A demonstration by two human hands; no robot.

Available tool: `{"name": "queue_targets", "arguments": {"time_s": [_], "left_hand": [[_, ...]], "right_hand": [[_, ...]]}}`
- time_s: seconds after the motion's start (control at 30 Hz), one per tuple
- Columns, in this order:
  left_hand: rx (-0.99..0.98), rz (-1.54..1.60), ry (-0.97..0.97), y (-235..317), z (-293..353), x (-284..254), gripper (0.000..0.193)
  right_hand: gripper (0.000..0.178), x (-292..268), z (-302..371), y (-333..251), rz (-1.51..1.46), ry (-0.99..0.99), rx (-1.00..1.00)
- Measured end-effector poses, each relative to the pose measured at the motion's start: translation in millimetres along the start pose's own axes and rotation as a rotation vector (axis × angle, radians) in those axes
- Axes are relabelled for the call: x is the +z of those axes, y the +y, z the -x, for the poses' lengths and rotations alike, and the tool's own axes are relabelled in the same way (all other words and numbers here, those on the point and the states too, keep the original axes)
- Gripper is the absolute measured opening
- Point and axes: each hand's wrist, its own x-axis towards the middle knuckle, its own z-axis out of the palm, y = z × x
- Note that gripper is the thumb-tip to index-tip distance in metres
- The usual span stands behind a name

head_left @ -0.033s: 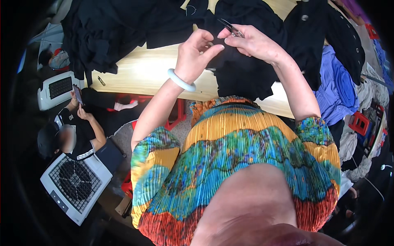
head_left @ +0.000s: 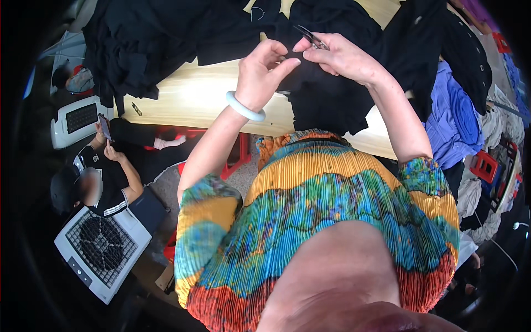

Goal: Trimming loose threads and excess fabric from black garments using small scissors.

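My right hand (head_left: pixel 343 58) is closed around small dark thread snips (head_left: pixel 311 37), their blades pointing up and left. Just to its left, my left hand (head_left: pixel 263 72), with a pale bangle at the wrist, has its fingers curled in and the thumb reaching toward the right hand. Anything between those fingers is too small to make out. Both hands are above a black garment (head_left: pixel 321 105) that lies across the wooden table (head_left: pixel 188 94) and hangs over its near edge.
More black clothing (head_left: pixel 138 44) is heaped at the table's left. Blue-violet cloth (head_left: pixel 453 116) is piled at the right, near a red stool (head_left: pixel 484 166). A small metal tool (head_left: pixel 136 109) lies at the left. A seated person (head_left: pixel 110 177) holds a phone beside a fan unit (head_left: pixel 102 243).
My left hand and elbow have shifted very slightly to the left. The right hand and the snips stay in place.
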Motion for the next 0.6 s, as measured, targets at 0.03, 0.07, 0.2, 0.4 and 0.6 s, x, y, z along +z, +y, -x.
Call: {"name": "queue_targets", "arguments": {"time_s": [0.03, 0.07, 0.2, 0.4, 0.6], "left_hand": [[-0.006, 0.037, 0.036, -3.7, -0.1, 0.2, 0.016], [-0.007, 0.034, 0.038, -2.6, 1.3, -0.1, 0.016], [-0.041, -0.03, 0.095, -10.2, 2.0, 6.4, 0.013], [0.107, -0.284, 0.05, -7.2, 0.3, 5.5, 0.009], [-0.022, 0.006, -0.194, -1.1, -12.7, -9.8, 0.01]], "right_hand": [[0.023, 0.8, -0.8, -0.1, -0.001, -0.002, -0.001], [0.023, 2.5, -2.0, -0.1, 0.002, 0.003, -0.011], [0.021, 2.1, -5.0, 4.1, 0.044, 0.045, -0.03], [0.019, -1.7, -6.3, 11.3, 0.052, 0.061, -0.017], [0.02, -3.7, -0.7, 8.4, 0.054, 0.046, -0.043]]}}
